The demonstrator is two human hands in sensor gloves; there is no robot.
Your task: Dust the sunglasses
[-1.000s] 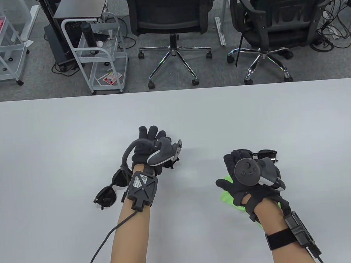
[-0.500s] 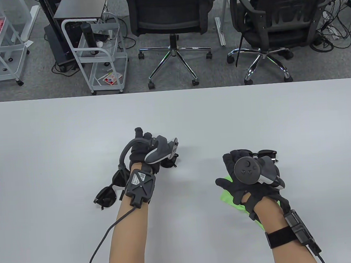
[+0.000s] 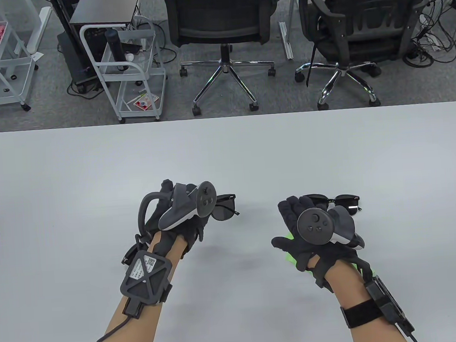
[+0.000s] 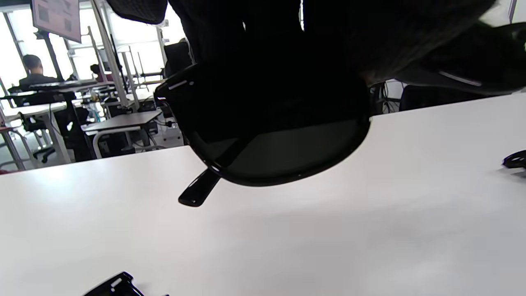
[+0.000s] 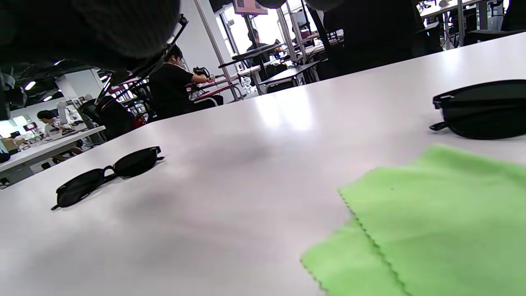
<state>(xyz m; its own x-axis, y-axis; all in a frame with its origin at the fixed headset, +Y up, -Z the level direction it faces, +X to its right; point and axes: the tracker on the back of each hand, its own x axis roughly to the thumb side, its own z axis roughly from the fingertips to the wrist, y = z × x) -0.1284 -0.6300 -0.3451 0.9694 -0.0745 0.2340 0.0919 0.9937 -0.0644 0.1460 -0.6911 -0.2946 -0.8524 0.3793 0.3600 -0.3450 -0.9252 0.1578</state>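
My left hand (image 3: 194, 226) grips a black pair of sunglasses (image 3: 225, 209) and holds it above the table; its dark lens fills the left wrist view (image 4: 283, 152). A second pair (image 3: 130, 255) lies on the table under my left forearm, and it also shows in the right wrist view (image 5: 107, 177). My right hand (image 3: 294, 223) is open with its fingers spread, just above a green cloth (image 3: 290, 254) that lies flat on the table (image 5: 431, 222). A third pair (image 3: 341, 202) lies beyond my right hand (image 5: 481, 109).
The white table (image 3: 226, 147) runs across the view, its far edge at the top. Two office chairs (image 3: 222, 27) and white wire carts (image 3: 131, 68) stand on the floor beyond it.
My left hand has lifted its sunglasses off the table, drawn back toward me and turned at the wrist. My right hand has shifted slightly left over the cloth.
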